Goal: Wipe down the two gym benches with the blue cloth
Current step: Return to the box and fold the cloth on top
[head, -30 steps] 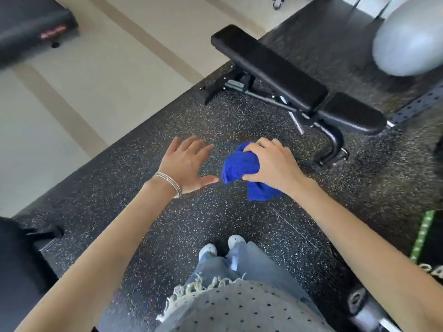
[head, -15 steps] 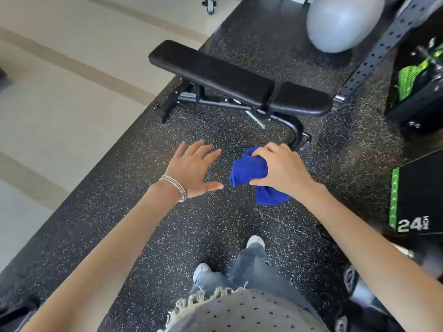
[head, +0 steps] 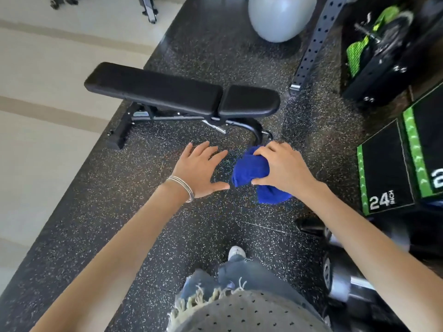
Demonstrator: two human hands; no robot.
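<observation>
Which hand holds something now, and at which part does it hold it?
The right hand grips the blue cloth around its bunched middle; one end hangs below. The left hand holds nothing.

Ball: grey exercise ball, top centre of the frame, on the rubber floor.
Upright: perforated metal post, just right of the ball.
Box: black-and-green plyo box marked "24 INCH", right edge.
Dumbbell: blurred dumbbell, lower right.
Floor: black speckled rubber floor; pale striped floor on the left.
</observation>
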